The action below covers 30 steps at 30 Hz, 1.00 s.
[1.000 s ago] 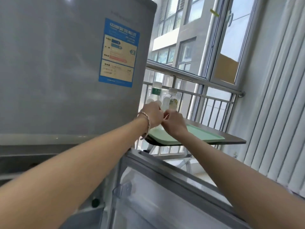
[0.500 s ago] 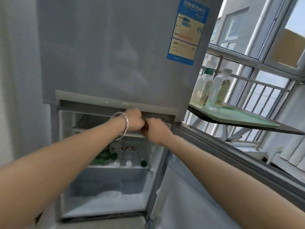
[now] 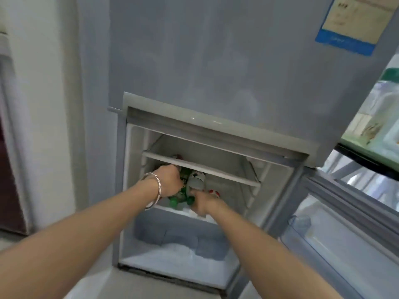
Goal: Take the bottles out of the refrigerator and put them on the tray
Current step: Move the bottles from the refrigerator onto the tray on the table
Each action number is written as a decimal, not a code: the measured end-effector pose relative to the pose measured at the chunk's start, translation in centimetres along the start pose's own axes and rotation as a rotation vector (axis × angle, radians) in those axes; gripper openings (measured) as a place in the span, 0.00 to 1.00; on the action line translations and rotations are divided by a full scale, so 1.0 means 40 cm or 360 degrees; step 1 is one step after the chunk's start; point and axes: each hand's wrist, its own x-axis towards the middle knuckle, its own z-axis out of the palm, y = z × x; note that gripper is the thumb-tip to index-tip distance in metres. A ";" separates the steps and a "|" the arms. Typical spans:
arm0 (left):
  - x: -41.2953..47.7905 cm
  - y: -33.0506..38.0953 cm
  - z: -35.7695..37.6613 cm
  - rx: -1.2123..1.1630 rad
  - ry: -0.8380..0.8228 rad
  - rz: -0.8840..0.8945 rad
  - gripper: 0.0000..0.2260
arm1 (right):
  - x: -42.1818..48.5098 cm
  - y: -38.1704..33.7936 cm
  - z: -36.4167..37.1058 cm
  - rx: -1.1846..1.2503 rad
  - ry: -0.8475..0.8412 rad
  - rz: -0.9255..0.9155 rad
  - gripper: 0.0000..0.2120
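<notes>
The refrigerator's [image 3: 216,61] lower compartment stands open. Several bottles lie on its middle shelf [image 3: 172,209]: green-capped ones [image 3: 174,201], a grey-labelled bottle [image 3: 196,180] and a red-and-white one [image 3: 215,193]. My left hand [image 3: 170,180], with a bracelet on the wrist, is curled over the left bottles and its fingers are hidden. My right hand [image 3: 201,205] is closed around the cap end of the grey-labelled bottle. The light green tray [image 3: 364,145] shows at the right edge with two clear bottles [image 3: 382,108] standing on it.
The open lower door [image 3: 336,223] swings out to the right under the tray's table. An upper shelf [image 3: 200,167] hangs just above the bottles. A frosted drawer [image 3: 179,240] sits below. A white wall [image 3: 43,104] is at the left.
Both hands moved from the compartment's top frame down into the middle shelf among the bottles. The view tilted down and left, so the tray slid to the right edge.
</notes>
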 end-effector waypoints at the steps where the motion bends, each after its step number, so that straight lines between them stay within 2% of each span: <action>1: 0.010 -0.013 0.010 -0.0006 0.0006 -0.0027 0.13 | 0.027 0.000 0.015 0.0007 -0.0012 -0.0012 0.24; 5: 0.039 -0.061 0.042 0.0024 -0.0038 -0.0111 0.10 | 0.101 0.003 0.062 0.0105 0.0041 -0.0085 0.26; 8: 0.050 -0.084 0.056 0.0097 -0.0062 -0.0138 0.10 | 0.102 0.002 0.088 0.0141 0.0264 -0.0132 0.23; 12: 0.057 -0.071 0.055 0.0058 -0.0061 -0.0148 0.11 | 0.029 -0.004 0.091 -0.0001 0.0658 -0.0202 0.21; 15: 0.057 -0.025 0.038 0.0117 -0.0048 -0.0022 0.08 | -0.048 -0.011 0.046 -0.0146 0.0870 -0.0271 0.23; 17: 0.055 0.014 0.029 0.0141 -0.0073 0.0077 0.07 | -0.110 -0.007 0.006 -0.0142 0.0951 -0.0289 0.20; 20: 0.039 0.061 0.014 0.0172 -0.0223 0.0162 0.16 | -0.203 0.000 -0.060 -0.0053 0.1042 -0.0258 0.16; 23: -0.003 0.139 -0.015 0.0239 -0.0442 0.0357 0.27 | -0.325 0.028 -0.135 -0.0035 0.1111 -0.0177 0.19; 26: -0.045 0.215 -0.035 0.0038 -0.0626 0.0572 0.28 | -0.445 0.047 -0.201 0.0062 0.1144 -0.0103 0.22; 30: -0.109 0.314 -0.082 -0.0257 -0.0606 0.0751 0.22 | -0.582 0.070 -0.289 0.0271 0.1326 -0.0027 0.22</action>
